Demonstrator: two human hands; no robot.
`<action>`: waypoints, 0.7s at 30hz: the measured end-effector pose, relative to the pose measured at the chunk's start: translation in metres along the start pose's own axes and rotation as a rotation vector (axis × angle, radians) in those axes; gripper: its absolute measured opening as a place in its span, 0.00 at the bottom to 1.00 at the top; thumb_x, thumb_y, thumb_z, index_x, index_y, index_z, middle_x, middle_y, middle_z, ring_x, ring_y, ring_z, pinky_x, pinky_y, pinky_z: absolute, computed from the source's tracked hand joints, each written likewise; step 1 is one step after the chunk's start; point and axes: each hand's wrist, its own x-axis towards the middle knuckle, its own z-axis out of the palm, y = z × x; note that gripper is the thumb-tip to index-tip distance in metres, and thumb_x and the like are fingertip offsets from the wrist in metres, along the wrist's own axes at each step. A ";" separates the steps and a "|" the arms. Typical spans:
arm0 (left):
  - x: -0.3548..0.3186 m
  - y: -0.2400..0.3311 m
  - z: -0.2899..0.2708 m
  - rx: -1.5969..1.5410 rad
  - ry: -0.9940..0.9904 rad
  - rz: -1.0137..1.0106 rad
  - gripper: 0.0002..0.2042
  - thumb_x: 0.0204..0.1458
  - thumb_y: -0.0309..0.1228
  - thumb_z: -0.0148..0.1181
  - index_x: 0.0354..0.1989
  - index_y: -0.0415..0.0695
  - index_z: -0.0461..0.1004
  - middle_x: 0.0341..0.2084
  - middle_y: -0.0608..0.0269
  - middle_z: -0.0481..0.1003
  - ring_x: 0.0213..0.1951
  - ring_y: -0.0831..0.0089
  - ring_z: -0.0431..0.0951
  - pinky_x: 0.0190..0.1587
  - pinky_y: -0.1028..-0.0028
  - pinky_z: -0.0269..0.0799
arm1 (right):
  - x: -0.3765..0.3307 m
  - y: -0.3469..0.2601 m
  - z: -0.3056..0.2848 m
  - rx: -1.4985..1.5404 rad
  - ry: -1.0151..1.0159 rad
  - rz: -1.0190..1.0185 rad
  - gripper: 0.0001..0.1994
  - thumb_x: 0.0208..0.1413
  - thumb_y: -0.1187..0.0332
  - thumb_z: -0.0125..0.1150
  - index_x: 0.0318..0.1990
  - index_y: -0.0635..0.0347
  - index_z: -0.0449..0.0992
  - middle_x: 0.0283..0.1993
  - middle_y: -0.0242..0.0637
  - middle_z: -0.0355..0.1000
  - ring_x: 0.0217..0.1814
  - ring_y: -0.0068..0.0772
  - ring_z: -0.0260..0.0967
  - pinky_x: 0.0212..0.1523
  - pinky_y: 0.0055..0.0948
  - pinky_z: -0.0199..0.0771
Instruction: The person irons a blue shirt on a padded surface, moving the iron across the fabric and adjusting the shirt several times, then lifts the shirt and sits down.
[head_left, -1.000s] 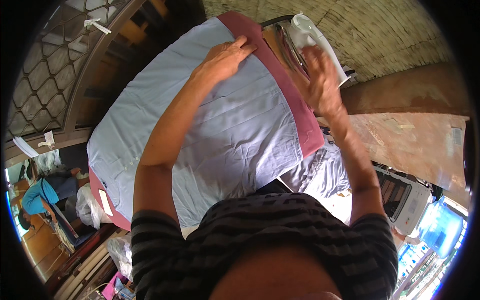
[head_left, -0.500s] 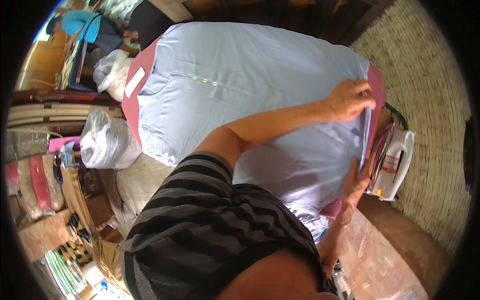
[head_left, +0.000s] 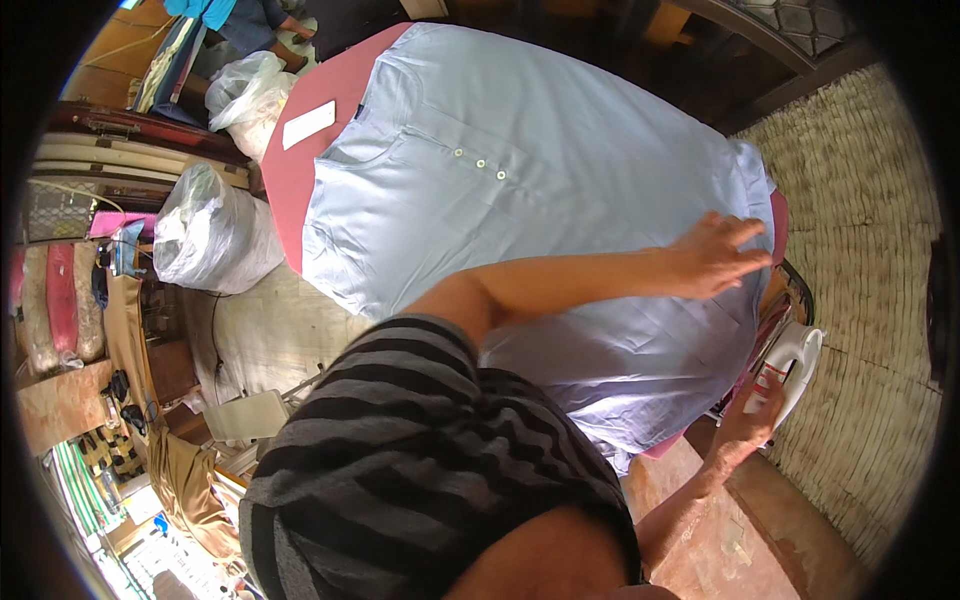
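The shirt (head_left: 560,150) is lying front up on the board (head_left: 285,195), its long axis running from the neck (head_left: 372,130) at the picture's left to the hem (head_left: 752,335) at its right. The iron (head_left: 801,345) is sitting just beyond that hem end, on the person's right, its own length slanting roughly crosswise to the shirt's. Of the 2 hands, the right hand (head_left: 748,420) is staying nearer to it: its fingers are overlapping the iron's near side, though whether they are gripping it I cannot tell. The left hand (head_left: 722,257) is hanging over the shirt near the hem, fingers spread and pinching nothing; whether the fingertips are touching cloth is not showing clearly. Near the neck, 3 pale buttons (head_left: 481,164) are facing up, and a white card (head_left: 308,125) is lying on the board just beside.
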 end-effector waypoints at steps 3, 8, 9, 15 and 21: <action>-0.054 -0.012 -0.093 0.172 -0.010 -0.107 0.23 0.48 0.34 0.66 0.54 0.51 0.71 0.58 0.54 0.64 0.59 0.53 0.66 0.55 0.50 0.60 | 0.019 0.024 -0.009 -0.228 0.159 -0.152 0.24 0.58 0.60 0.63 0.59 0.61 0.69 0.58 0.47 0.65 0.61 0.51 0.61 0.58 0.48 0.63; -0.158 -0.027 -0.224 0.572 0.130 -0.477 0.21 0.49 0.35 0.66 0.53 0.51 0.73 0.58 0.53 0.64 0.61 0.53 0.61 0.59 0.50 0.55 | 0.049 0.067 -0.012 0.100 -0.011 0.109 0.23 0.62 0.55 0.58 0.57 0.63 0.70 0.45 0.44 0.71 0.47 0.40 0.70 0.49 0.39 0.73; -0.181 -0.029 -0.241 0.670 0.149 -0.552 0.21 0.50 0.36 0.65 0.54 0.51 0.72 0.59 0.53 0.63 0.62 0.53 0.60 0.60 0.50 0.54 | 0.055 0.074 -0.012 0.232 -0.112 0.217 0.23 0.63 0.54 0.57 0.56 0.63 0.71 0.41 0.42 0.73 0.43 0.36 0.72 0.45 0.36 0.75; -0.254 -0.028 -0.290 0.758 0.018 -0.805 0.25 0.55 0.42 0.60 0.62 0.54 0.68 0.66 0.56 0.56 0.68 0.52 0.51 0.64 0.47 0.48 | 0.069 0.054 -0.019 0.506 -0.298 0.488 0.19 0.65 0.48 0.53 0.41 0.58 0.71 0.19 0.23 0.58 0.15 0.13 0.53 0.15 0.18 0.53; -0.286 -0.056 -0.338 0.759 0.007 -0.713 0.25 0.59 0.45 0.55 0.64 0.54 0.65 0.67 0.60 0.58 0.71 0.55 0.52 0.66 0.48 0.45 | 0.052 -0.008 -0.050 0.304 -0.223 0.415 0.19 0.66 0.50 0.53 0.40 0.61 0.69 0.16 0.23 0.56 0.14 0.13 0.53 0.11 0.19 0.51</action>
